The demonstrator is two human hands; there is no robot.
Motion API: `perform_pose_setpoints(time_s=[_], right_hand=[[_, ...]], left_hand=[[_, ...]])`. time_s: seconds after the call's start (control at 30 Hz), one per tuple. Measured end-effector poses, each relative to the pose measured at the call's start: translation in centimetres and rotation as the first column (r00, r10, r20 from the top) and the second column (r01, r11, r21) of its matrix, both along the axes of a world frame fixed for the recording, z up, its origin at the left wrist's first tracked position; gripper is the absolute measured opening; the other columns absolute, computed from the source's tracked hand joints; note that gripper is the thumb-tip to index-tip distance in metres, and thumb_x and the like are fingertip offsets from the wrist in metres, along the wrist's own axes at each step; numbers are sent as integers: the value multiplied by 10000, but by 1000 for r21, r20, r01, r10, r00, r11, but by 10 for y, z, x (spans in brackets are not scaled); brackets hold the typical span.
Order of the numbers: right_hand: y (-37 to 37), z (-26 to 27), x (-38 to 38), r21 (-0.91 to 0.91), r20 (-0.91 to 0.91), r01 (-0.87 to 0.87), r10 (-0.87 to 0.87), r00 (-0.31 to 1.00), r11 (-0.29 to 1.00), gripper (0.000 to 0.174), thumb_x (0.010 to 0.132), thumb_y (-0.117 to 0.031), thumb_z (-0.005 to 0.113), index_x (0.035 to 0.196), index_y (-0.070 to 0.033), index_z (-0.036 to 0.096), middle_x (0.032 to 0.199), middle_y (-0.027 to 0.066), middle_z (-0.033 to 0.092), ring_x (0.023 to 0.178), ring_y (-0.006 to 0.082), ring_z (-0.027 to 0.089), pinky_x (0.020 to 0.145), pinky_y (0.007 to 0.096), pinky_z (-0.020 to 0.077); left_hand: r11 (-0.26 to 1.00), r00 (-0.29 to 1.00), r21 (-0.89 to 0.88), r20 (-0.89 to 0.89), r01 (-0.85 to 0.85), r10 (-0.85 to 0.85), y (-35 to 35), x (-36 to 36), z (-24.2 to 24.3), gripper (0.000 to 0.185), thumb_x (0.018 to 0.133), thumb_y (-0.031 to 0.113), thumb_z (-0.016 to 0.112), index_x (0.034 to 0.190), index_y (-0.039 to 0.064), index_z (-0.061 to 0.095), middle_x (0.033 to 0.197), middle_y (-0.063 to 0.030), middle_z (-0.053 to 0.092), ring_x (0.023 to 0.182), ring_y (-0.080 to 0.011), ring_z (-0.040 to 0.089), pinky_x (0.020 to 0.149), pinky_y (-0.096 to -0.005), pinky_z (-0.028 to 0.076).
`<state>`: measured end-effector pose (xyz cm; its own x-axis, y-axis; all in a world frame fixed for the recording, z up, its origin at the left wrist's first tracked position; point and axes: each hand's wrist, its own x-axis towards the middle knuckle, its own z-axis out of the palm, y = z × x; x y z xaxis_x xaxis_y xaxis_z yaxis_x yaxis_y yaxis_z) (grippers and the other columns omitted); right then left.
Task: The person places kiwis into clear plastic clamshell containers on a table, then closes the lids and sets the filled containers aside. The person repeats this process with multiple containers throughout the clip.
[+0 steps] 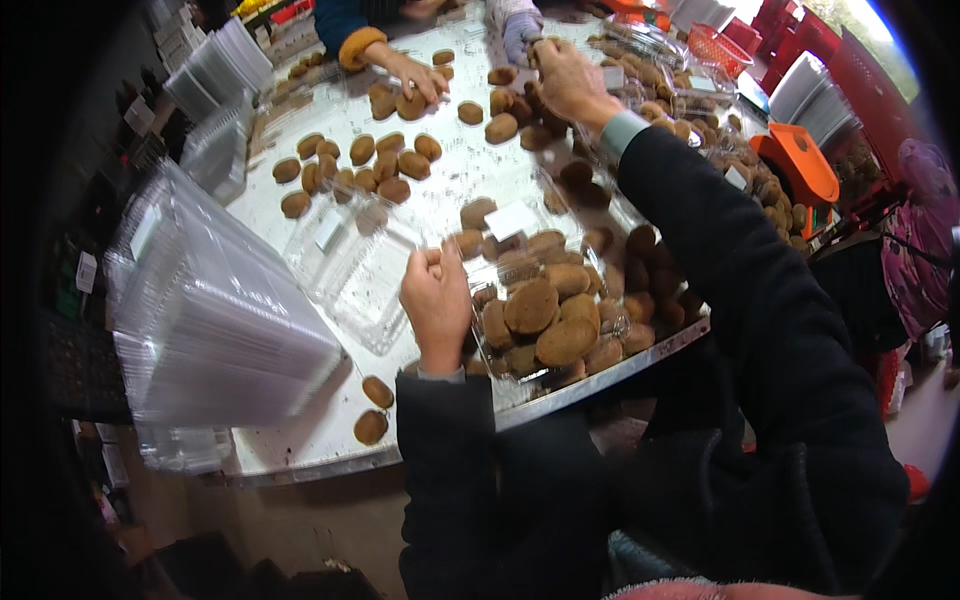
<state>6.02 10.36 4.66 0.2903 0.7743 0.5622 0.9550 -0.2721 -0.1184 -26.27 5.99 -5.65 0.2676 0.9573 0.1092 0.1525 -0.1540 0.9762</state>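
On the white table lie many brown kiwifruit. A clear plastic clamshell box (491,349) heaped with kiwifruit (568,341) rests near the front edge, its lid raised. My left hand (436,300) is at the left side of this box, fingers curled; whether they grip its rim cannot be made out. An empty clear clamshell (360,289) lies just left of that hand. My right hand (562,79) reaches to the far side, its fingertips bent down at a kiwifruit (534,54), close to a co-worker's gloved hand. The fingers partly hide what they touch.
Tall nested stacks of clear boxes (225,322) stand at the left. A co-worker's bare hand (412,75) touches kiwifruit at the far side; another's gloved hand (519,36) is beside my right hand. Filled boxes, an orange scoop-like tray (799,161) and a red basket (716,51) are at the right.
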Motion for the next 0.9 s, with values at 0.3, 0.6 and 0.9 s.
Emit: perform_pose_setpoints(time_s=[0.3,0.6,0.9], right_hand=[[-88,27,-64,248,-179,-455,502,846,856,326,1089,-168,503,1389,-51,554,1279,138,669,1160,226,663,964,347,556],[-176,22,-220,146,-204,-759,771,604,634,485,854,51,739,1309,-19,586,1367,201,575,1156,344,656,876,400,598],[-191,35,-243,92,-348,-889,851,393,448,448,919,94,612,1350,-26,590,1348,160,635,1174,266,647,851,333,566]], left_hand=[[882,951,380,-25,-277,309,-18,5,18,268,992,282,671,1009,17,635,753,-172,702,686,-317,706,609,-418,521],[994,828,113,558,-7,-57,-71,-26,54,504,1080,342,544,1337,-92,528,1025,-63,655,882,-89,631,693,-203,534],[950,708,-137,638,-281,301,-145,-173,48,461,1052,236,588,1404,-43,482,1173,-125,649,898,-172,683,624,-277,559]])
